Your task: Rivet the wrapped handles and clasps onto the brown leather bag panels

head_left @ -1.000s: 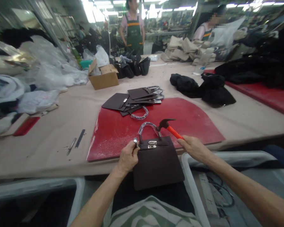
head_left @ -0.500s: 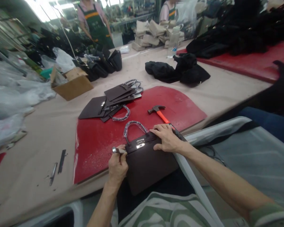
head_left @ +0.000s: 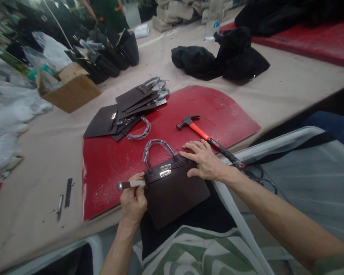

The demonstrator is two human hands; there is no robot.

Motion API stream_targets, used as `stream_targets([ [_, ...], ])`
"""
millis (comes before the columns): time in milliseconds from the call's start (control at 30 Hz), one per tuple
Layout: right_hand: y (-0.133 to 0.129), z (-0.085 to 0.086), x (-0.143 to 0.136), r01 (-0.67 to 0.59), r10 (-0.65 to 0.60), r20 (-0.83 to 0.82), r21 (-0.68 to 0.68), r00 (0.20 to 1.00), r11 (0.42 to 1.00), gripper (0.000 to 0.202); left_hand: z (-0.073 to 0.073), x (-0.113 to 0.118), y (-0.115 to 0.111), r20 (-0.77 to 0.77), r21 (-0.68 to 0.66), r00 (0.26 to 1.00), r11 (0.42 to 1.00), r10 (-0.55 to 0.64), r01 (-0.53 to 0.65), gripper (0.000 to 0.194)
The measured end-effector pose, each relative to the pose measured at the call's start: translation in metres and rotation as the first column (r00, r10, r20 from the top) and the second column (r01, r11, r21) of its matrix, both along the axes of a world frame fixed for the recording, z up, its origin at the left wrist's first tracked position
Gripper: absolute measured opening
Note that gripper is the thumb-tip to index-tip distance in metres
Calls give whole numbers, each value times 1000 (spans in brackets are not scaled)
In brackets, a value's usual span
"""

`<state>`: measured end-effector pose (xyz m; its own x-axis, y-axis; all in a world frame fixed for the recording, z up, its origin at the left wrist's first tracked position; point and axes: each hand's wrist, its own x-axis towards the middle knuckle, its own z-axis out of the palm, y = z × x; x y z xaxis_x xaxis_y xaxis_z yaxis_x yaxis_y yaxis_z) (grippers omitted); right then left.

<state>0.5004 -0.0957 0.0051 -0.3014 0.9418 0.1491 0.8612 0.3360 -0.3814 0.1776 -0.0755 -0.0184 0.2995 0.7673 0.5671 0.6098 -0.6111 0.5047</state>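
Observation:
A dark brown handbag panel (head_left: 176,196) leans from my lap onto the red board. It has a silver clasp (head_left: 165,170) and a plastic-wrapped handle (head_left: 157,142). Pinched in my left hand (head_left: 134,202) is a short tool with a brown-and-pale handle and a round metal cap (head_left: 126,185); its working end, at the panel's left upper edge, is hidden. My right hand (head_left: 205,160) lies with fingers spread on the panel's upper right corner. Beyond it, a claw hammer (head_left: 199,131) with an orange and black handle lies on the board.
More brown panels (head_left: 134,101) are piled on the red board (head_left: 111,164). Behind are a cardboard box (head_left: 73,93), black bags (head_left: 111,53) and black cloth (head_left: 226,57). A thin metal rod (head_left: 59,207) and dark strip (head_left: 68,193) lie left. A white-framed chair part (head_left: 289,133) is at right.
My view has tilted down, so the scene sits higher. The tool in my left hand has swung to point more leftward, showing more handle. My right hand stays on the panel.

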Motion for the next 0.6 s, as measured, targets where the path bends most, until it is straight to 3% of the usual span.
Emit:
stream_targets([
  [333, 3, -3, -5, 40, -38, -44, 54, 998, 998, 72, 2, 1, -4, -1, -91, 1000, 995, 28, -28, 12],
  [433, 3, -2, -6, 54, -51, -50, 56, 997, 997, 71, 4, 0, -5, 127, -214, 986, 974, 106, -78, 14],
  [600, 2, -3, -7, 71, -67, -70, 49, 995, 996, 70, 12, 4, -3, 419, -367, 876, 927, 241, -79, 16],
])
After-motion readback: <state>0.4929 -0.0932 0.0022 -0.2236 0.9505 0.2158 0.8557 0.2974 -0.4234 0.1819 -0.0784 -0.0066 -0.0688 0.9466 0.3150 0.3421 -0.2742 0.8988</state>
